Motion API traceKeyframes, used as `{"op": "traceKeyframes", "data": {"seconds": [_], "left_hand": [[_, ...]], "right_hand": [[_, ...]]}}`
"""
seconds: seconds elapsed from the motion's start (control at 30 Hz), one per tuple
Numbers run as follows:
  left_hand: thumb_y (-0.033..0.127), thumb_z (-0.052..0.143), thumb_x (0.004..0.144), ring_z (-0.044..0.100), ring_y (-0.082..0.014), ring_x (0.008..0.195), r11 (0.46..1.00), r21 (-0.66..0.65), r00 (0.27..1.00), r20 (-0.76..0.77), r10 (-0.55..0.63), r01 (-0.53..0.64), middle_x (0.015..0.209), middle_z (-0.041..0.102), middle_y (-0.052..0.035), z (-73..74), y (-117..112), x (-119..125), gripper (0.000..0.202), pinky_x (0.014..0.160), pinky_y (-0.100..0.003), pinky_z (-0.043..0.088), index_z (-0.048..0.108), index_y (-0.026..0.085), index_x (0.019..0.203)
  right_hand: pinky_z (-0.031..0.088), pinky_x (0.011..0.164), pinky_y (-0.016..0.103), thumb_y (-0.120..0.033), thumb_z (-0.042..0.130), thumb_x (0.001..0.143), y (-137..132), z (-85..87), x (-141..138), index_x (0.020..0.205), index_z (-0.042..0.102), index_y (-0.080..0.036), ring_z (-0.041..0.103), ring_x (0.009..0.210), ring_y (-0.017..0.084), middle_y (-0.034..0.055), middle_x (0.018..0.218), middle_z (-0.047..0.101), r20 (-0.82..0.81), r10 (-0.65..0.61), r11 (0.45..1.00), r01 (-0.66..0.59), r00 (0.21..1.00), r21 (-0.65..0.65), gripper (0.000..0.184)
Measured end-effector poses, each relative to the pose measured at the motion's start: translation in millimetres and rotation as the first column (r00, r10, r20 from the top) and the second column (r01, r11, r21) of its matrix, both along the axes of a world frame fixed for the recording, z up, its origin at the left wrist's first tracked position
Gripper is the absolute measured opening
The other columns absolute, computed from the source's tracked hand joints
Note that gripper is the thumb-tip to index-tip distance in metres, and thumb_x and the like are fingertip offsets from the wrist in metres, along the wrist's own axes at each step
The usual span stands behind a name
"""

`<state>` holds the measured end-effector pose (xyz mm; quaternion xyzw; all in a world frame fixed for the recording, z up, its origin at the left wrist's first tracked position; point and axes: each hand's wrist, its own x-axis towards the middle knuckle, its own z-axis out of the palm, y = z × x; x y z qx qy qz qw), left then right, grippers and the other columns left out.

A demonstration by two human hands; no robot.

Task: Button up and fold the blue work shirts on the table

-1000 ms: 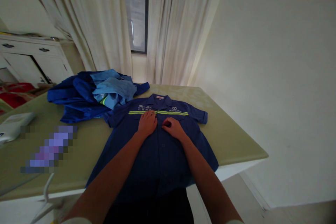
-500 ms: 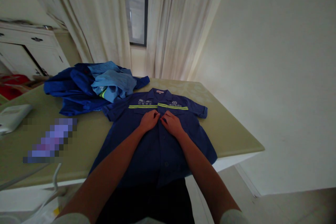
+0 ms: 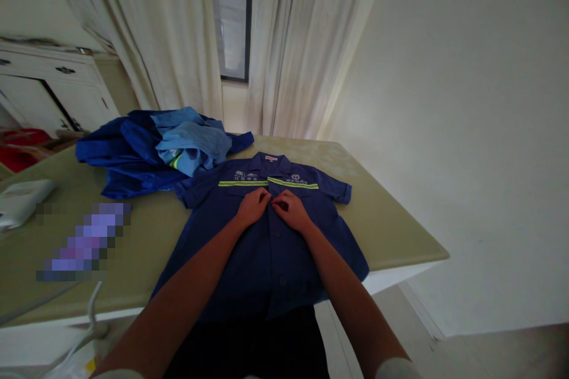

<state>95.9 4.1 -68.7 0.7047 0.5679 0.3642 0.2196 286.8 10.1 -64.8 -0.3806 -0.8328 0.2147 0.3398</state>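
Note:
A dark blue short-sleeved work shirt [image 3: 249,249] lies front up on the table, its collar toward the far side. A yellow-green stripe [image 3: 293,183] runs across its chest, with white lettering above. My left hand [image 3: 255,204] pinches the shirt's front edge just below the stripe. Right beside it, my right hand [image 3: 291,209] is closed with thumb and fingers together on the same front placket. Buttons show lower down the placket. Whatever button lies between my fingertips is hidden.
Heaped blue clothes [image 3: 128,154] with a light blue garment [image 3: 191,142] on top lie at the table's [image 3: 386,231] back left. A white device [image 3: 24,201] and a blurred-out object [image 3: 86,243] are on the left; a white cable [image 3: 93,302] hangs over the front edge.
Both hands stay at the same spot on the placket. My right fingers have bent a little more, leaving a wider gap inside the curl. The view has shifted slightly.

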Motion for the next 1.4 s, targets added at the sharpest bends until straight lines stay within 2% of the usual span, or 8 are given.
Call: {"op": "traceKeyframes", "data": {"seconds": [0.2, 0.47, 0.77, 1.4], "left_hand": [[0.034, 0.051, 0.098, 0.068, -0.0211, 0.087, 0.999, -0.031, 1.0, 0.001, 0.014, -0.013, 0.093, 0.075, -0.004, -1.3, -0.6, 0.0, 0.02, 0.081, -0.032, 0.048, 0.066, 0.022, 0.091], [0.033, 0.05, 0.099, 0.067, -0.0204, 0.084, 0.999, 0.024, 0.999, -0.025, -0.024, 0.025, 0.09, 0.074, -0.0033, -0.7, -2.9, 1.1, 0.02, 0.078, -0.032, 0.047, 0.066, 0.022, 0.095], [0.035, 0.062, 0.091, 0.068, -0.0197, 0.081, 1.0, -0.019, 1.0, 0.031, 0.002, -0.001, 0.092, 0.075, -0.0035, 1.8, -2.9, 1.1, 0.016, 0.074, -0.031, 0.049, 0.066, 0.02, 0.094], [0.036, 0.06, 0.091, 0.067, -0.0191, 0.077, 0.998, 0.04, 0.994, 0.099, -0.053, 0.05, 0.089, 0.074, -0.0018, -1.0, -3.7, -0.7, 0.015, 0.073, -0.031, 0.049, 0.064, 0.022, 0.094]], "right_hand": [[0.047, 0.072, 0.026, -0.018, 0.07, 0.093, 5.9, -2.0, 5.0, 0.098, 0.077, -0.019, 0.057, 0.072, 0.012, 0.0028, 0.098, 0.064, -0.038, 0.042, 0.997, -0.044, 0.998, -0.06, 0.009], [0.048, 0.082, 0.029, -0.02, 0.067, 0.096, 5.8, 2.2, 4.3, 0.097, 0.077, -0.02, 0.062, 0.087, 0.016, 0.0048, 0.099, 0.066, -0.016, 0.052, 0.998, -0.052, 0.999, -0.043, 0.01], [0.044, 0.073, 0.027, -0.027, 0.068, 0.097, 4.0, 0.5, 2.8, 0.092, 0.074, -0.018, 0.057, 0.077, 0.014, 0.0019, 0.09, 0.061, -0.033, -0.038, 0.997, 0.036, 0.999, -0.063, 0.012], [0.045, 0.071, 0.027, -0.033, 0.071, 0.094, 7.4, -3.8, 2.8, 0.089, 0.075, -0.019, 0.057, 0.073, 0.013, 0.0018, 0.088, 0.063, -0.058, -0.091, 0.994, 0.087, 0.994, -0.06, 0.015]]}}
